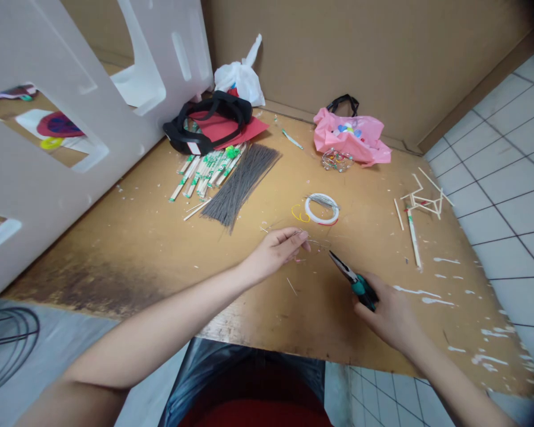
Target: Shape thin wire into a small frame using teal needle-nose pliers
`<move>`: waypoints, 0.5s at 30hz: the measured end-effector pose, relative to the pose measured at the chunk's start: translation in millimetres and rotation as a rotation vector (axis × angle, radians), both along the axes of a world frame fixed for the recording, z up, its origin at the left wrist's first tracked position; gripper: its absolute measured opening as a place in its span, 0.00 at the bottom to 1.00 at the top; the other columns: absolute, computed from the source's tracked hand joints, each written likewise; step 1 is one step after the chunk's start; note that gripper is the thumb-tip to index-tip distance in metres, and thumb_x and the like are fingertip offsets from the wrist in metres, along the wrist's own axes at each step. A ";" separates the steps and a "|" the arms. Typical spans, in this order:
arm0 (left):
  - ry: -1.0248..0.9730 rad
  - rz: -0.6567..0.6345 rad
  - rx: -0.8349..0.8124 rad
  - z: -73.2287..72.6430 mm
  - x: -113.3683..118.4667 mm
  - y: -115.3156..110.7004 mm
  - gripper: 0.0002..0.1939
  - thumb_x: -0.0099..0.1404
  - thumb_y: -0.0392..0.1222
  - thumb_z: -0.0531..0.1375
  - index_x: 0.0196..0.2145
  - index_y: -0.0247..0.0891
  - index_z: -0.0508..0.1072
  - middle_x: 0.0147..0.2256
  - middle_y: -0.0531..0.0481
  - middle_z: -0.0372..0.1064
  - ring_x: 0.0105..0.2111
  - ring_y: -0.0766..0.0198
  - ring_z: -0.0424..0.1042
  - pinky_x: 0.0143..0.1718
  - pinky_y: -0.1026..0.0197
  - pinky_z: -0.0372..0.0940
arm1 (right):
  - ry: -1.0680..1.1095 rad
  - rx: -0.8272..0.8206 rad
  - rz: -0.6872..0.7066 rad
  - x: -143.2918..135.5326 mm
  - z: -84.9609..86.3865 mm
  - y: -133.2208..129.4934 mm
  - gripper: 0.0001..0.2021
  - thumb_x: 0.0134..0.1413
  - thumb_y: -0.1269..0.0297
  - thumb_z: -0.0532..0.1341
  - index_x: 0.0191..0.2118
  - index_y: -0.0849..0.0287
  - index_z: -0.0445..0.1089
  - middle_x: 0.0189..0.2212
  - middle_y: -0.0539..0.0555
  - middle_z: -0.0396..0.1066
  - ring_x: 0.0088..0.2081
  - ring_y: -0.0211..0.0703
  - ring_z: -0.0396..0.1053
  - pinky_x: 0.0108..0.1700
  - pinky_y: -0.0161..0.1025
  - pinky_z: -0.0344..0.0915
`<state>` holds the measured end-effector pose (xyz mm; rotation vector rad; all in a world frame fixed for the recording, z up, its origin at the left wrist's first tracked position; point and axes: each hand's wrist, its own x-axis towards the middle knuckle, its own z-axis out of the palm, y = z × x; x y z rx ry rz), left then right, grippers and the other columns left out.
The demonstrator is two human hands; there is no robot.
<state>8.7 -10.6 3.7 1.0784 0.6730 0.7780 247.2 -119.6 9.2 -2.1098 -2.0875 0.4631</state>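
On the worn brown tabletop point(160, 255), a fanned bundle of straight grey wires point(242, 184) lies at eleven o'clock from the left hand point(285, 244). The right hand point(391, 308), at four o'clock, curls its fingers around black-and-teal needle-nose pliers point(358, 283), slim and tapering. The left fingertips pinch a thin, silvery wire point(312, 241) pointing towards three o'clock.

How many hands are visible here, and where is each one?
2. In the picture, the left hand is below and left of the white ring; the right hand is farther right, holding the pliers. No others are visible.
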 end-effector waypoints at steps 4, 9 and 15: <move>0.051 0.004 0.013 4.3 -1.2 -0.8 0.16 0.57 0.53 0.60 0.27 0.35 0.68 0.16 0.61 0.51 0.18 0.74 0.51 0.30 0.65 0.59 | -0.002 0.029 -0.023 -0.5 3.0 -2.7 0.20 0.44 0.64 0.55 0.47 0.59 0.67 0.36 0.57 0.74 0.35 0.50 0.72 0.36 0.43 0.65; 0.056 0.000 0.009 5.1 -1.7 -0.8 0.17 0.57 0.54 0.59 0.27 0.35 0.69 0.17 0.60 0.51 0.19 0.73 0.52 0.29 0.65 0.57 | 0.073 0.010 -0.002 -10.6 11.0 -3.0 0.20 0.44 0.65 0.55 0.46 0.61 0.67 0.37 0.58 0.73 0.35 0.48 0.71 0.35 0.41 0.65; 0.074 0.020 0.084 2.0 -0.7 -0.4 0.22 0.60 0.59 0.56 0.26 0.34 0.69 0.18 0.59 0.54 0.19 0.73 0.51 0.28 0.65 0.55 | 0.122 0.008 -0.002 -22.7 9.0 7.5 0.22 0.45 0.65 0.55 0.49 0.60 0.65 0.38 0.57 0.73 0.37 0.48 0.70 0.38 0.42 0.65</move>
